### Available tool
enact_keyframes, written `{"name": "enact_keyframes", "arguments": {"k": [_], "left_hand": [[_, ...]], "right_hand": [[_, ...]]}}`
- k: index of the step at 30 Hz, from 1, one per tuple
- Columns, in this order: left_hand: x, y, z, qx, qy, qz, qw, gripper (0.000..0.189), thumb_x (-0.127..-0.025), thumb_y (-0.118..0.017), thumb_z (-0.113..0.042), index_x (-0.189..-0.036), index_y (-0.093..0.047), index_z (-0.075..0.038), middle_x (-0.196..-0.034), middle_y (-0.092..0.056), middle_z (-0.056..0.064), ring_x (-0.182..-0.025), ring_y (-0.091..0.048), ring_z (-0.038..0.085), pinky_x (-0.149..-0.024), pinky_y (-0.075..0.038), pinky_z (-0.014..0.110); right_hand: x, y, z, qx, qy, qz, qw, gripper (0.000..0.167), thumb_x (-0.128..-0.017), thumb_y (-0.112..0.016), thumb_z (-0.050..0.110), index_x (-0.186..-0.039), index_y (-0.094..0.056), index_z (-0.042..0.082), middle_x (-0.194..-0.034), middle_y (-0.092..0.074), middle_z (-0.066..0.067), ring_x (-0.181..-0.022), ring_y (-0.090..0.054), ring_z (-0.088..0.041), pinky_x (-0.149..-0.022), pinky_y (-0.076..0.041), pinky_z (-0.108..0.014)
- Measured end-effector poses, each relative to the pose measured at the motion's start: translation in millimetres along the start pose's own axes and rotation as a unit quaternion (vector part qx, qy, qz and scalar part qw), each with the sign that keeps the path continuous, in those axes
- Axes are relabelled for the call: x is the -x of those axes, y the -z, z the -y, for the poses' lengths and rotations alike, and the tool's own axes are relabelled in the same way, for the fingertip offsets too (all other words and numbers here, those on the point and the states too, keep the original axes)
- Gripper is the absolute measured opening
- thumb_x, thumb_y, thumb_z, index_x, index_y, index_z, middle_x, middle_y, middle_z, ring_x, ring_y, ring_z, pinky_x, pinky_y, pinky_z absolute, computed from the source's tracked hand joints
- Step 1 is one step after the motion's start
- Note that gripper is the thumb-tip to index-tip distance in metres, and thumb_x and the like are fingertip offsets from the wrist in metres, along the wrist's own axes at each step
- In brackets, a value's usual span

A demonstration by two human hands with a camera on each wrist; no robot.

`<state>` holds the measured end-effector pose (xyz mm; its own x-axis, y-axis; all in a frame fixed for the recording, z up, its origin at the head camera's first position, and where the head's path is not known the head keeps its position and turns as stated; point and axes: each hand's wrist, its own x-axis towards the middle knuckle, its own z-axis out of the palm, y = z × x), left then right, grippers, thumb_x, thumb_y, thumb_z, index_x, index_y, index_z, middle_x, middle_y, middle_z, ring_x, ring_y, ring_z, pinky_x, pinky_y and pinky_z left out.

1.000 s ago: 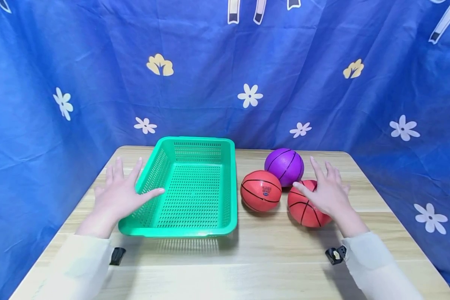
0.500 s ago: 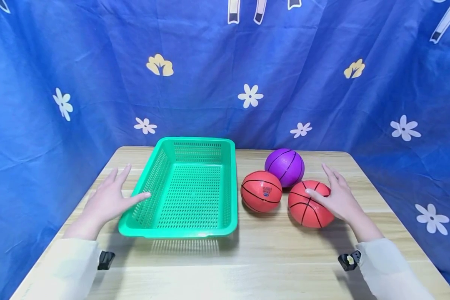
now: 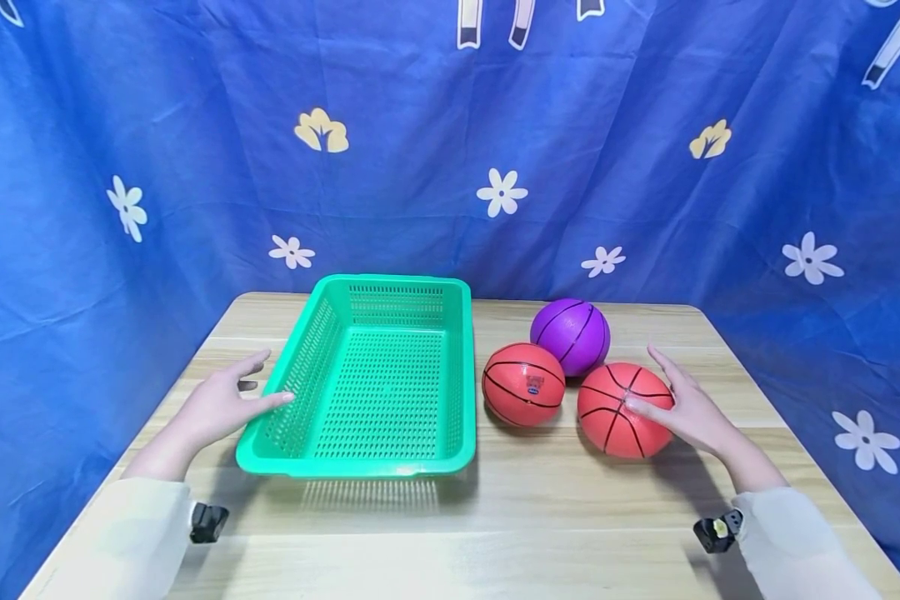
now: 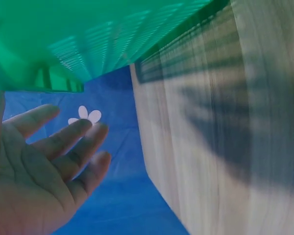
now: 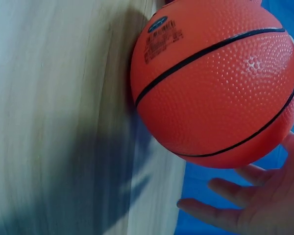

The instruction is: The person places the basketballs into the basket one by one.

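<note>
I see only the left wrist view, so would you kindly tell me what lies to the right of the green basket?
Observer: Three balls: a purple ball, a left red ball and a right red ball.
Operator: Thank you; which one is farthest back?
Observer: The purple ball, nearest the blue cloth.
Operator: And where is the right hand, if I may ask?
Observer: The right hand is at the right red ball's right side; I cannot tell whether they touch.
</note>
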<state>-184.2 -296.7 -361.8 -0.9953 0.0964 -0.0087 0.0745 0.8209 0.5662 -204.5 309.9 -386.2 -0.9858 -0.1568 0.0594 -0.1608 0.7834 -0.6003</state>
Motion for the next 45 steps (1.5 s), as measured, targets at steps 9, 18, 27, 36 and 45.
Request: {"name": "enact_keyframes", "arguments": {"k": [9,18,27,36,45], "left_hand": [[1.6,-3.2,7.8,0.084,0.002,0.015,0.9963,0.081,-0.09,-0.065,-0.042,-0.144,-0.032,0.008,-0.137,-0.042,0.032,-0.113,-0.052,0.045,-0.088,-0.048,0.054],[6.2,-3.3,7.4,0.119,0.015,0.002,0.9927,0.072,-0.092,-0.061,-0.041,-0.143,-0.037,0.004,-0.135,-0.046,0.031,-0.116,-0.05,0.045,-0.091,-0.046,0.055],[9.5,-2.3,8.1,0.141,0.018,-0.012,0.9898,0.065,-0.092,-0.063,-0.039,-0.141,-0.044,0.0,-0.133,-0.051,0.023,-0.116,-0.052,0.037,-0.091,-0.048,0.043],[8.0,-4.6,9.0,0.198,0.018,-0.023,0.9797,0.062,-0.09,-0.069,-0.027,-0.137,-0.046,0.006,-0.13,-0.052,0.027,-0.09,-0.053,-0.012,-0.077,-0.046,0.011],[6.9,-5.1,9.1,0.212,0.035,-0.018,0.9766,0.064,-0.089,-0.07,-0.028,-0.138,-0.045,0.006,-0.132,-0.05,0.026,-0.09,-0.052,-0.012,-0.078,-0.047,0.011]], "right_hand": [[3.6,1,-6,-0.071,-0.011,0.042,0.9966,0.09,-0.087,-0.069,0.036,-0.154,-0.011,0.016,-0.144,-0.03,-0.032,-0.122,-0.039,-0.052,-0.088,-0.044,-0.062],[8.2,2,-14,-0.085,-0.005,0.062,0.9945,0.086,-0.087,-0.07,0.032,-0.154,-0.017,0.019,-0.143,-0.03,-0.032,-0.117,-0.043,-0.054,-0.086,-0.046,-0.061],[11.5,3,-18,-0.156,-0.016,0.081,0.9844,0.087,-0.086,-0.072,0.021,-0.153,-0.018,0.019,-0.14,-0.032,-0.035,-0.111,-0.048,-0.051,-0.069,-0.056,-0.045],[14.0,3,-17,-0.168,-0.001,0.061,0.9839,0.082,-0.082,-0.075,0.017,-0.149,-0.028,0.014,-0.131,-0.039,-0.035,-0.108,-0.05,-0.049,-0.064,-0.057,-0.043],[15.7,13,-18,-0.141,0.015,0.037,0.9892,0.078,-0.084,-0.074,0.02,-0.148,-0.03,0.013,-0.129,-0.045,-0.032,-0.107,-0.05,-0.047,-0.064,-0.056,-0.039]]}}
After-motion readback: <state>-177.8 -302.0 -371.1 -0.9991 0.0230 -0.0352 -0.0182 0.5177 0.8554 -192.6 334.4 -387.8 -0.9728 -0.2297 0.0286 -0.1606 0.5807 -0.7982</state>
